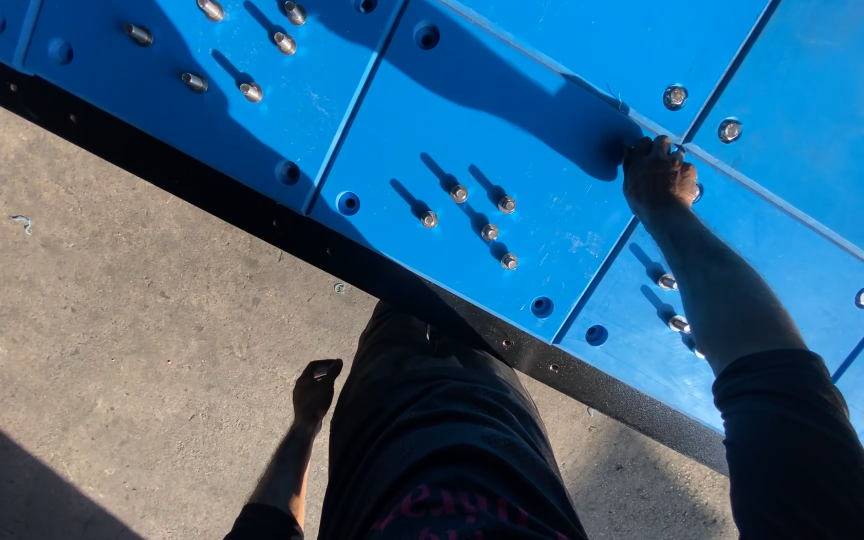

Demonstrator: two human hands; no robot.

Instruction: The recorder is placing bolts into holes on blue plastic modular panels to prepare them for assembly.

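Hands: your right hand (pixel 658 175) grips a silver bolt on the blue plastic panel (pixel 492 130) seam, left hand (pixel 315 388) hangs, curled, grip unclear | Risk: protruding steel studs (pixel 474 215) could snag your outstretched forearm.

Left of the fingers, four bolts (pixel 475 218) stand upright in a cluster, casting long shadows. Further left, more bolts (pixel 242 55) stick up. Below them runs a black edge (pixel 252 215), then the concrete floor (pixel 102 330) with a shadow patch.
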